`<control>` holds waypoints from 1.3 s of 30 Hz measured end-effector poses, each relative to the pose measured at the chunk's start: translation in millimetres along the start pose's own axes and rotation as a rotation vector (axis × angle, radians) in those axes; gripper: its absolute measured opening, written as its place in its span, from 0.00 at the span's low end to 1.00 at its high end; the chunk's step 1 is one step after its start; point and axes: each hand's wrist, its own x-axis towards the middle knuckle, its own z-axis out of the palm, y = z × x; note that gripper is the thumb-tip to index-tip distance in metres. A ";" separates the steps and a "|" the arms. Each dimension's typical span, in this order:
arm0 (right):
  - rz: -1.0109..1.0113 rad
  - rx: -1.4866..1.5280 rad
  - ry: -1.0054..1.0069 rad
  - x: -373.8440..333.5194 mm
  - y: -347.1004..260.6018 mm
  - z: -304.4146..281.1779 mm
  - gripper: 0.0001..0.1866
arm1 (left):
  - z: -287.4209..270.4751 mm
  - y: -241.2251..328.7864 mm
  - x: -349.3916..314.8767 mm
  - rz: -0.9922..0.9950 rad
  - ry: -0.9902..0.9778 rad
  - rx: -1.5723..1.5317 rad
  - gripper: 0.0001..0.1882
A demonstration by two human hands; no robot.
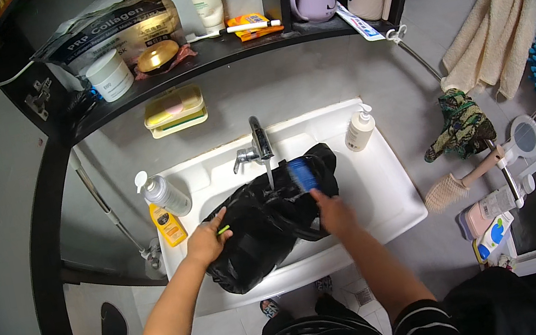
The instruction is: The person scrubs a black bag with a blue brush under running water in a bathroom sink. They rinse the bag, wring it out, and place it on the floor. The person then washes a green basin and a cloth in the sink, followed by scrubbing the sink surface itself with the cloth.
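Observation:
A wet black item (254,249), which looks like a fabric bag, lies across the white sink (389,203) and hangs over its front rim. My left hand (206,241) grips its left side, and a small yellow-green strip (223,230) shows by the fingers. In my right hand (335,213), slightly blurred, is a blue scrub brush (301,174), held against the right part of the black item. The metal faucet (260,141) stands behind, with a thin stream of water falling onto the fabric.
At the sink's left are a pump bottle (168,195) and a yellow bottle (167,224); a white pump bottle (360,128) stands back right. Above runs a black shelf (226,51) with cups and tubes. A towel (495,30) and brushes hang on the right.

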 end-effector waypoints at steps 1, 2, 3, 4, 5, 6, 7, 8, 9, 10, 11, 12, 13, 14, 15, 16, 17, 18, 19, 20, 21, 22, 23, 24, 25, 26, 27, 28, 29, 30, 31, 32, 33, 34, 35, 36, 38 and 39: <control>0.036 0.004 0.024 2.9 8.9 -7.2 0.22 | 11.3 -4.5 -4.6 0.032 0.015 0.023 0.37; 0.018 0.006 -0.011 2.7 8.6 -5.8 0.22 | 20.0 -6.9 -10.9 0.009 -0.038 0.070 0.42; -0.001 0.004 -0.043 0.2 -1.0 -13.1 0.22 | 31.7 -13.0 -14.1 0.016 -0.086 0.056 0.47; -0.015 0.000 -0.080 -5.9 -12.0 -20.8 0.22 | 32.7 -3.9 -21.4 -0.025 -0.135 0.102 0.49; -0.063 -0.031 -0.100 -14.4 -40.6 -24.2 0.22 | 31.5 6.1 -28.6 -0.072 -0.185 0.151 0.50; -0.116 0.005 -0.215 -30.0 -84.0 -44.7 0.23 | 31.3 5.0 -33.5 -0.134 -0.270 0.135 0.51; -0.202 -0.007 -0.315 -39.3 -91.9 -33.0 0.23 | 28.6 9.9 -33.9 -0.144 -0.301 0.140 0.48; -0.234 -0.049 -0.320 -51.0 -80.6 -16.8 0.23 | 30.0 10.3 -31.8 -0.138 -0.294 0.149 0.48; -0.266 -0.088 -0.325 -54.7 -68.1 2.6 0.23 | 30.4 8.8 -29.6 -0.136 -0.286 0.160 0.47; -0.167 -0.163 -0.311 -49.6 -49.2 9.6 0.23 | 26.3 8.4 -28.4 -0.170 -0.312 0.183 0.47; -0.073 -0.242 -0.292 -40.6 -20.3 8.5 0.24 | 20.0 9.5 -25.9 -0.206 -0.331 0.201 0.47; 0.039 -0.235 -0.263 -28.5 17.3 5.8 0.23 | 16.8 10.4 -27.9 -0.251 -0.356 0.219 0.48; 0.153 -0.226 -0.234 -19.7 43.7 2.2 0.23 | 18.6 10.3 -28.9 -0.244 -0.345 0.185 0.48; 0.116 -0.219 -0.224 -21.4 40.8 -6.2 0.23 | 19.4 8.3 -28.4 -0.238 -0.331 0.156 0.49; 0.082 -0.217 -0.215 -27.3 35.4 -20.5 0.23 | 22.5 7.2 -26.7 -0.230 -0.319 0.124 0.50; 0.048 -0.215 -0.206 -30.1 32.0 -28.5 0.22 | 26.1 4.2 -25.8 -0.229 -0.309 0.119 0.50; -0.054 -0.155 -0.172 -29.6 27.7 -10.1 0.22 | 27.0 2.4 -24.1 -0.213 -0.284 0.078 0.49; -0.104 -0.110 -0.166 -37.3 15.5 0.3 0.22 | 29.7 5.3 -20.6 -0.185 -0.263 0.036 0.49; -0.121 -0.149 -0.321 -48.1 -39.5 -15.2 0.24 | 32.7 -3.5 -24.8 -0.195 -0.245 0.002 0.49; -0.199 -0.077 -0.357 -54.0 -67.0 -12.3 0.25 | 35.4 -4.1 -25.6 -0.171 -0.207 0.007 0.47; -0.261 -0.044 -0.345 -61.5 -86.0 -7.0 0.25 | 35.5 -4.5 -25.4 -0.164 -0.207 0.012 0.45; -0.267 -0.054 -0.341 -60.3 -83.7 1.4 0.25 | 38.4 -4.0 -24.3 -0.151 -0.212 0.014 0.44; -0.273 -0.063 -0.339 -54.4 -77.4 13.3 0.24 | 39.6 -2.8 -24.1 -0.140 -0.217 0.016 0.42; -0.194 -0.037 -0.369 -46.8 -62.8 15.3 0.23 | 36.5 1.7 -26.3 -0.184 -0.242 0.008 0.38; -0.125 -0.012 -0.393 -35.1 -40.5 13.7 0.22 | 36.0 -0.2 -29.1 -0.188 -0.217 -0.018 0.38; -0.020 -0.167 -0.299 -24.7 -6.1 25.5 0.21 | 40.1 0.4 -29.4 -0.178 -0.194 -0.048 0.37; 0.027 -0.187 -0.250 -23.7 9.1 13.2 0.20 | 42.9 -3.2 -33.6 -0.179 -0.169 -0.077 0.37; 0.063 -0.225 -0.264 -22.8 9.1 -7.1 0.20 | 44.0 -2.4 -36.9 -0.166 -0.116 -0.104 0.42; 0.004 -0.221 -0.267 -23.7 -0.1 -20.9 0.21 | 40.7 -1.4 -39.0 -0.172 -0.013 -0.203 0.44; -0.047 -0.218 -0.286 -32.4 -8.3 -32.7 0.22 | 39.4 1.8 -47.3 -0.183 0.075 -0.303 0.46; -0.098 -0.216 -0.305 -40.3 -17.6 -44.3 0.22 | 38.6 5.7 -53.9 -0.194 0.164 -0.404 0.49; -0.197 -0.182 -0.347 -48.6 -38.8 -56.2 0.24 | 35.3 11.9 -53.3 -0.262 0.222 -0.483 0.54; -0.304 -0.139 -0.385 -53.4 -66.5 -57.3 0.25 | 47.3 1.7 -47.9 -0.370 0.322 -0.381 0.56; -0.389 -0.103 -0.347 -53.5 -84.0 -44.3 0.26 | 47.9 0.6 -42.6 -0.472 0.322 -0.447 0.58; -0.466 -0.076 -0.304 -53.3 -92.4 -34.1 0.27 | 49.3 2.7 -35.7 -0.564 0.315 -0.520 0.59; -0.448 -0.123 -0.284 -49.4 -91.2 -23.4 0.27 | 55.6 -2.3 -30.2 -0.598 0.280 -0.542 0.61; -0.402 -0.219 -0.237 -28.4 -73.7 5.9 0.27 | 59.1 -13.3 -25.0 -0.545 0.121 -0.556 0.61; -0.368 -0.253 -0.231 -16.0 -48.6 15.7 0.29 | 62.4 -23.1 -26.0 -0.527 0.042 -0.560 0.62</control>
